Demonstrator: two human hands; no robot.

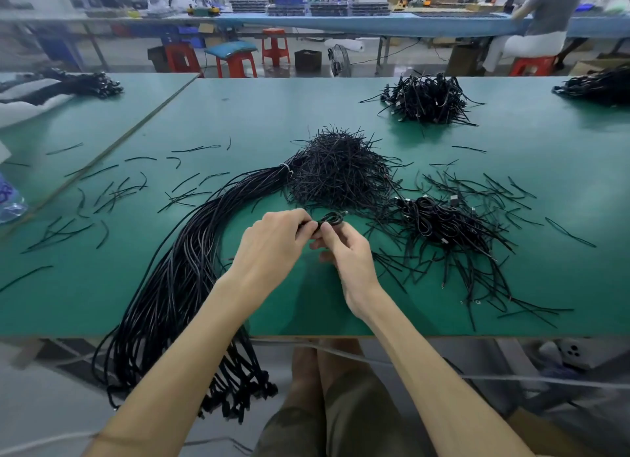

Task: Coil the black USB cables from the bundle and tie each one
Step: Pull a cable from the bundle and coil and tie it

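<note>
A small coiled black USB cable [332, 218] sits between my two hands above the green table [238, 115]. My left hand [276, 238] grips the coil's left side with curled fingers. My right hand [344, 248] pinches it from below at the middle. The long bundle of black cables [191, 252], bound by a white tie, runs from the table's middle over the front edge on the left. A heap of black twist ties [341, 170] lies just beyond my hands. A pile of coiled, tied cables [439, 221] lies to the right.
Loose twist ties [112, 194] are scattered over the left and right of the table. Another pile of coiled cables [426, 98] lies far right, and more black cables [600, 85] at the right edge. Red stools [235, 63] and a seated person [542, 23] are beyond the table.
</note>
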